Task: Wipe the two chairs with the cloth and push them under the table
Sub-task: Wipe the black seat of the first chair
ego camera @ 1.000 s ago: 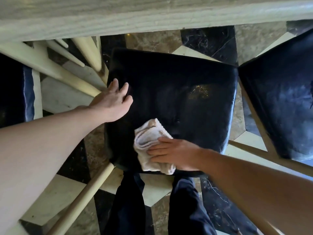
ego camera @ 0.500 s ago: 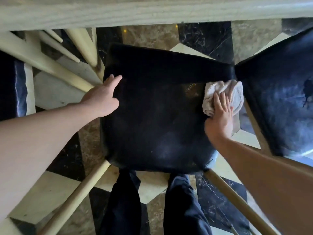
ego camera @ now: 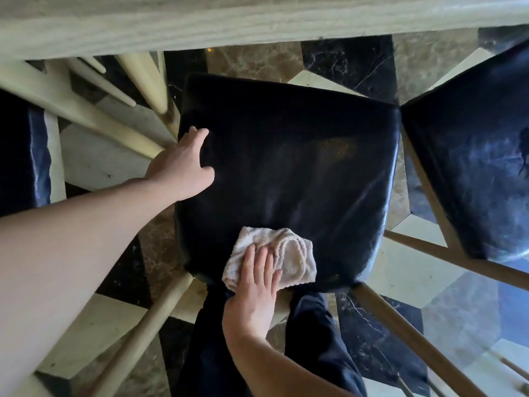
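A chair with a black padded seat (ego camera: 300, 173) and pale wooden legs stands right below me, its far edge near the table. My right hand (ego camera: 254, 287) presses flat on a folded whitish cloth (ego camera: 289, 253) at the seat's near edge. Resting on the seat's left edge is my left hand (ego camera: 186, 164), fingers spread, holding nothing. A second chair with a black seat (ego camera: 469, 156) stands to the right, its corner almost touching the first. The pale wooden table (ego camera: 257, 21) runs across the top of the view.
A third dark seat (ego camera: 20, 150) shows at the far left, with pale wooden legs (ego camera: 86, 110) fanning beneath the table. The floor is patterned marble tile (ego camera: 346, 61). My dark-trousered legs (ego camera: 315, 339) stand just behind the near chair.
My right hand swept the cloth from the seat's near edge out to its right edge, then back to the near edge. My left hand stayed on the seat's left edge.
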